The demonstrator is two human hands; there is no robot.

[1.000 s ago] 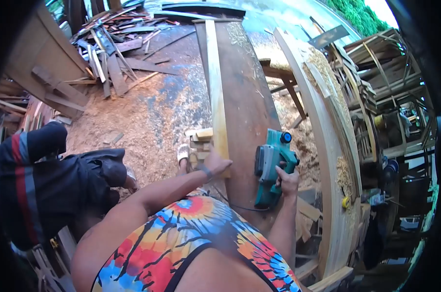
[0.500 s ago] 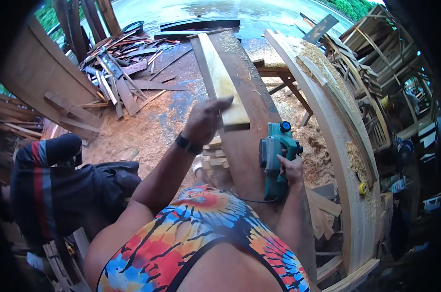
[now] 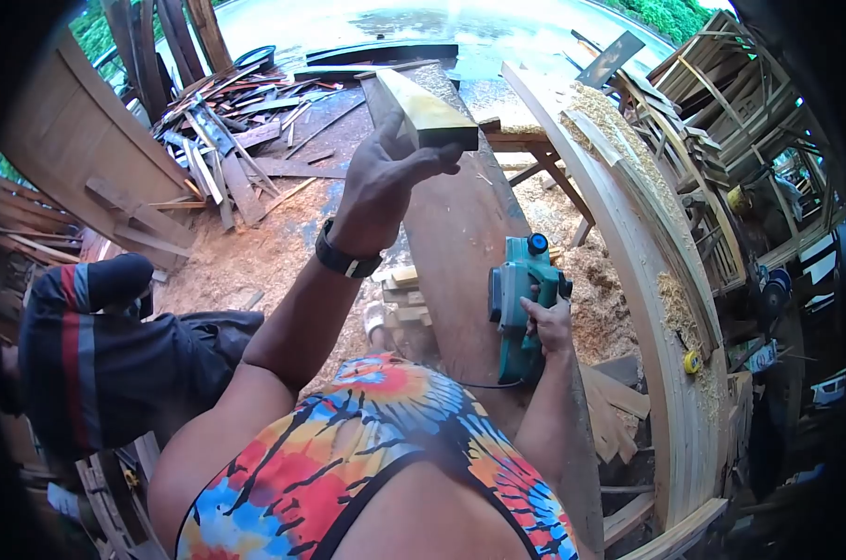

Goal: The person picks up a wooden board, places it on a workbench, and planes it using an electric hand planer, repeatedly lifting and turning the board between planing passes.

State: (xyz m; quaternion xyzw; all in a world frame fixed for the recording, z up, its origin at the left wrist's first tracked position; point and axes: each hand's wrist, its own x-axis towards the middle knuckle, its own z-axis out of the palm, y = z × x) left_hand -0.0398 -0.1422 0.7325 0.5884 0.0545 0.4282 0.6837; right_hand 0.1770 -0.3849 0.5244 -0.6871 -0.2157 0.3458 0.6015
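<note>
A pale wooden board (image 3: 430, 110) has its near end raised off the long dark plank (image 3: 456, 271) of the workbench. My left hand (image 3: 386, 177), with a dark wristband, is closed on that near end, thumb at the end face and fingers partly hidden by the board. Lower right, a green electric planer (image 3: 514, 308) with a blue knob rests on its side on the plank. My right hand (image 3: 550, 322) is wrapped around its handle. A dark cord trails from the planer towards my body.
A person in a dark top (image 3: 124, 345) crouches at the left. Scrap wood (image 3: 222, 140) is heaped beyond. On the right, long timbers (image 3: 619, 224) carry shavings and a yellow tape measure (image 3: 691, 362). Small wood blocks (image 3: 406, 299) are stacked beside the plank; sawdust covers the ground.
My left hand has gone from the top of the board to gripping its near end, now lifted and farther from me. My right hand stays on the planer.
</note>
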